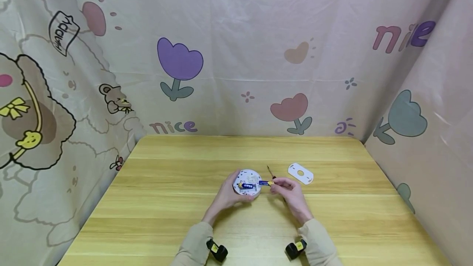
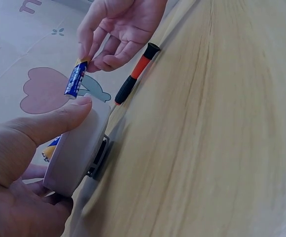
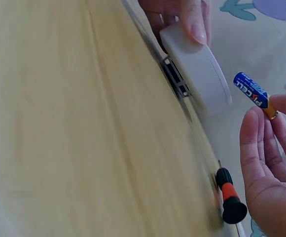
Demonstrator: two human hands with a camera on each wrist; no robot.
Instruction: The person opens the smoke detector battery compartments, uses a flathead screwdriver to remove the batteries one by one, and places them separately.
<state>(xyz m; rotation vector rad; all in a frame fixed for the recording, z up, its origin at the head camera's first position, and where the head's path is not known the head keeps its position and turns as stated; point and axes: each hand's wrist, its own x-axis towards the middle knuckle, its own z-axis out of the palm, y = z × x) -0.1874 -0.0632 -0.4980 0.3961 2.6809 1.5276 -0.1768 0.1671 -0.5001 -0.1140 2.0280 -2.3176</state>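
Observation:
My left hand (image 1: 225,197) grips a round white device (image 1: 248,174) by its rim, thumb along the near side. Its printed face with the battery compartment is turned up, and a blue and yellow battery (image 1: 246,186) lies there; that battery's end shows in the left wrist view. Between thumb and fingertips, my right hand (image 1: 293,197) pinches a second battery (image 3: 251,90), blue with a yellow end, held just off the device's right edge. A black slotted piece (image 3: 176,76) sits at the device's side in the right wrist view.
A screwdriver (image 2: 141,66) with a black and orange handle lies on the wooden table (image 1: 177,163), partly behind my right hand. Beyond it rests a white oblong plate (image 1: 295,170) with a centre hole. Patterned cloth (image 1: 229,52) hangs along the table's back and sides.

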